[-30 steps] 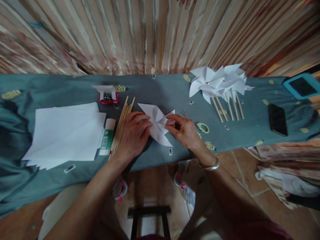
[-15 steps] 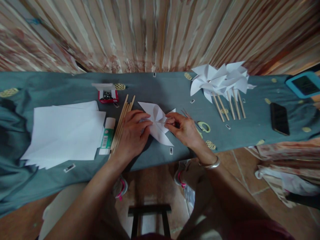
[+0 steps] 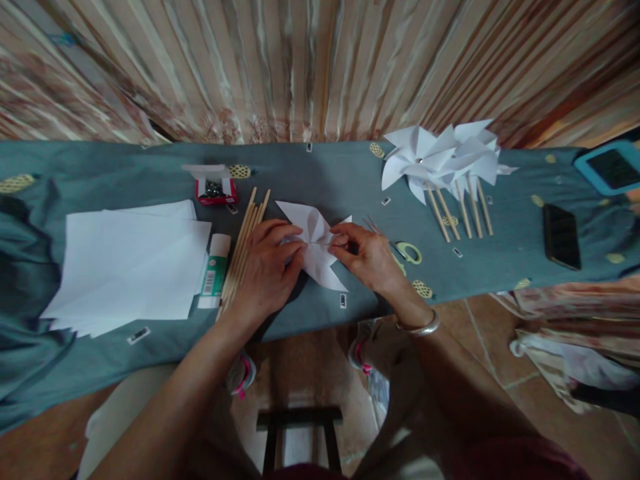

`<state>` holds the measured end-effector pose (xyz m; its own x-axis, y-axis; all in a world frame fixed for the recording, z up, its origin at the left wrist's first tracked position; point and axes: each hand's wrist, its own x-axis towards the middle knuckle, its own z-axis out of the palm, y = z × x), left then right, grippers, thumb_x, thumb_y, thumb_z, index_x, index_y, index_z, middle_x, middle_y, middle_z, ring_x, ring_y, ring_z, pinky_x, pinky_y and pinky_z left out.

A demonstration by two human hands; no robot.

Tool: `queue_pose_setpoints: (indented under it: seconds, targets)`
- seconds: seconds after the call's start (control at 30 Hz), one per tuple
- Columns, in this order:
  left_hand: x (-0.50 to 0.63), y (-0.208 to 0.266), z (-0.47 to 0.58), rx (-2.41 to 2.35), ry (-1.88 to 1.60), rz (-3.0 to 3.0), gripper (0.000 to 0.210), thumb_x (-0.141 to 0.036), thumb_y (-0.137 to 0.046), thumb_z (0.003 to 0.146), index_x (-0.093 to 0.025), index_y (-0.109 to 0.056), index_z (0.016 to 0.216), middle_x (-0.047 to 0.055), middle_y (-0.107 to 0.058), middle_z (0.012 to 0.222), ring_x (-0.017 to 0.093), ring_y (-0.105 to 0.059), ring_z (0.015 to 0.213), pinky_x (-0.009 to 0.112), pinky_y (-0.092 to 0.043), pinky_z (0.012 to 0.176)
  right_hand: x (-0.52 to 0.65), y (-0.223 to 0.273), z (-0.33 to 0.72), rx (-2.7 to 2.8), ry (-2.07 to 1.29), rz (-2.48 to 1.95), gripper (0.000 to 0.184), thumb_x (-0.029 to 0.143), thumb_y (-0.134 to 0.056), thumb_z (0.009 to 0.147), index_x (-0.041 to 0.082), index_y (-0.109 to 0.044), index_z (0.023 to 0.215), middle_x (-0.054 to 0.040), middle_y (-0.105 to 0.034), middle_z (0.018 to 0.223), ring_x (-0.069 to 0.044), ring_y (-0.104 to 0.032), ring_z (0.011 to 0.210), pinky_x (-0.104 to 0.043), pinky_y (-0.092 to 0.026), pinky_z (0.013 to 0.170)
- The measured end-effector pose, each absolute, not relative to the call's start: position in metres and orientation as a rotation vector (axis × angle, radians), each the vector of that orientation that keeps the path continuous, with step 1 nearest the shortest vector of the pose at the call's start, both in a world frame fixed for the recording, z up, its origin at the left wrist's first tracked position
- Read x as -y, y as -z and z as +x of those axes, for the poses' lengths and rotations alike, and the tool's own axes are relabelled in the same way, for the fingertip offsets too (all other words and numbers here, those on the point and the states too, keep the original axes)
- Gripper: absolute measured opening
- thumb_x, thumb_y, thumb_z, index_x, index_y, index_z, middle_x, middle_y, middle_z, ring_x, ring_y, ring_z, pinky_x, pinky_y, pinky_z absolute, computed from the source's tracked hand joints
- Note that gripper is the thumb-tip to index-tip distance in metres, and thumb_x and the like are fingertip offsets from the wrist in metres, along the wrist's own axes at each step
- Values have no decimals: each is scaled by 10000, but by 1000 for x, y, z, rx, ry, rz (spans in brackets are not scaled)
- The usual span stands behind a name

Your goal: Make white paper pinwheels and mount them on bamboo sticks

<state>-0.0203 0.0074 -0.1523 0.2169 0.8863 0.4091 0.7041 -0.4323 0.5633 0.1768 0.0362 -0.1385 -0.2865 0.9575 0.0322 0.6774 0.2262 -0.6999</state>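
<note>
A white paper pinwheel (image 3: 320, 267) lies on the cloth in front of me, its corners folded in to the middle. From the left, my left hand (image 3: 270, 263) pinches its folds between thumb and fingers. My right hand (image 3: 367, 257) grips the opposite side near the centre, thumb and forefinger closed on the paper. Just left of my left hand is a bundle of thin wooden sticks (image 3: 245, 240). Scissors with pale green handles (image 3: 410, 253) lie beside my right hand, partly covered by it.
White paper sheets (image 3: 133, 267) are stacked at left, with a glue stick (image 3: 215, 273) beside them. Behind stands an open red box of pushpins (image 3: 216, 190). Finished pinwheels on sticks (image 3: 440, 157) lie back right. A phone (image 3: 561, 237) and a blue-framed device (image 3: 610, 167) are far right.
Both hands stay almost in place on the pinwheel. The folds at its centre look pressed slightly closer together. The view has shifted very slightly.
</note>
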Motion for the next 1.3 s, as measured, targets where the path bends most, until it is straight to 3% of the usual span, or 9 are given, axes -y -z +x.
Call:
queue_pose_setpoints:
  seconds: [0.23, 0.63, 0.83, 1.17, 1.3]
  targets:
    - [-6, 152, -17, -1509, -999, 2264, 274, -236, -462, 941, -150, -721, 909, 99, -667, 1135, 270, -492, 1157, 489, -411, 1012, -36, 138, 175, 2052, -790, -1509, 240, 131, -626, 793, 181, -653, 1025, -1, -717, 789, -163, -643, 739, -286, -466, 723]
    - [-4, 158, -13, -1550, -892, 2274, 253, -327, -474, 938, -278, -719, 976, 49, -606, 1275, 293, -437, 1264, 541, -347, 1058, -37, 137, 175, 2060, -772, -1494, 186, 129, -610, 793, 194, -645, 964, -8, -712, 783, -168, -651, 743, -292, -472, 723]
    - [-4, 157, -12, -1557, -819, 2316, 292, -332, -456, 948, -220, -721, 1001, 83, -594, 1281, 302, -420, 1270, 554, -335, 1050, -37, 139, 175, 2060, -741, -1519, 178, 146, -629, 784, 195, -655, 953, -9, -715, 793, -174, -656, 762, -301, -471, 744]
    - [-5, 156, -14, -1563, -847, 2293, 265, -334, -467, 939, -251, -714, 984, 65, -604, 1274, 317, -432, 1260, 563, -342, 1051, -37, 138, 175, 2099, -717, -1504, 176, 141, -630, 791, 196, -648, 957, -12, -715, 808, -179, -653, 778, -299, -465, 739]
    - [-6, 152, -17, -1568, -879, 2283, 289, -320, -452, 944, -203, -712, 990, 101, -611, 1251, 327, -439, 1247, 549, -359, 1050, -36, 138, 175, 2089, -713, -1513, 168, 140, -638, 792, 192, -651, 951, -18, -722, 814, -184, -659, 785, -305, -468, 746]
